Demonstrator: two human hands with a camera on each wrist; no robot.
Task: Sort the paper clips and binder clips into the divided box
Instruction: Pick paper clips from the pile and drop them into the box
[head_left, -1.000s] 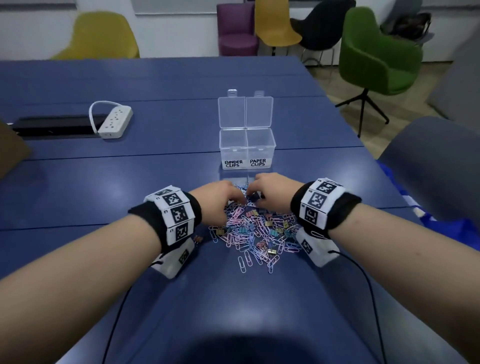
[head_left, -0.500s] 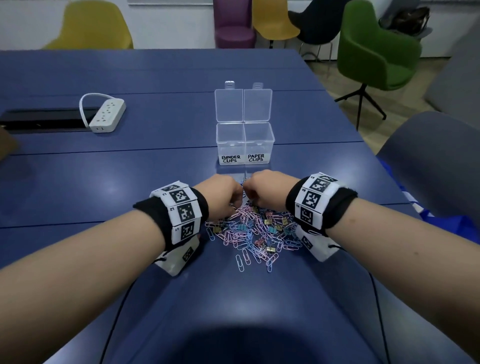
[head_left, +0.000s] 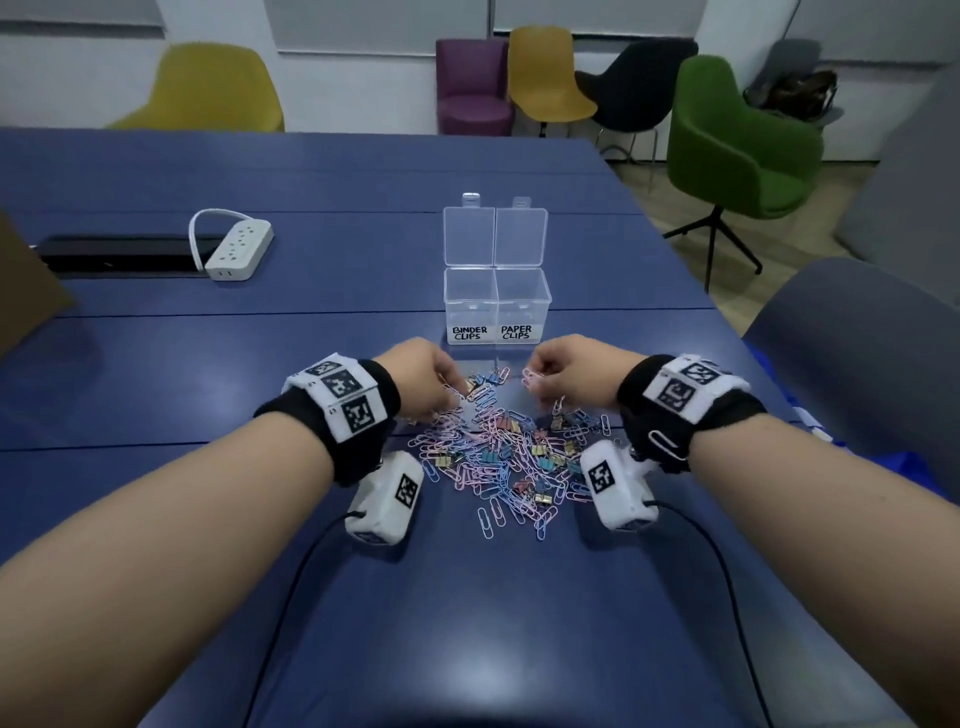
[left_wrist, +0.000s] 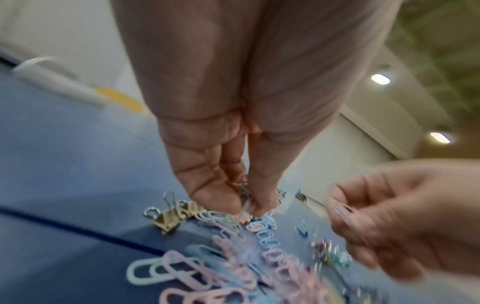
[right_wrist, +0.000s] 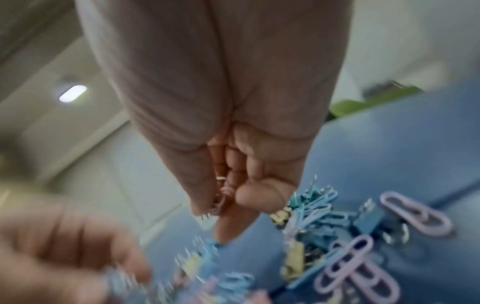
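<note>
Clip pile (head_left: 498, 452) lies mid-table (head_left: 156, 374), just in front of divided box (head_left: 496, 306), lids up. Left hand (head_left: 421, 379) pinches a pale clip at pile's far edge; right hand (head_left: 571, 371) pinches pink paper clips (right_wrist: 221, 195), prob. several, view blurred.

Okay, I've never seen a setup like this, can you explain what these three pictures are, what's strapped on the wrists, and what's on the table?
No machine here: a person wears one camera on the head and one on each wrist, on black bands with checkered markers. The head view looks down at both hands; each wrist view looks along its own hand. On the blue table lies a pile of pastel paper clips and small binder clips. Behind it stands a clear divided box, lids open, labelled BINDER CLIPS and PAPER CLIPS. The left hand pinches a clip at the pile; the right hand holds pink paper clips in its fingers.
</note>
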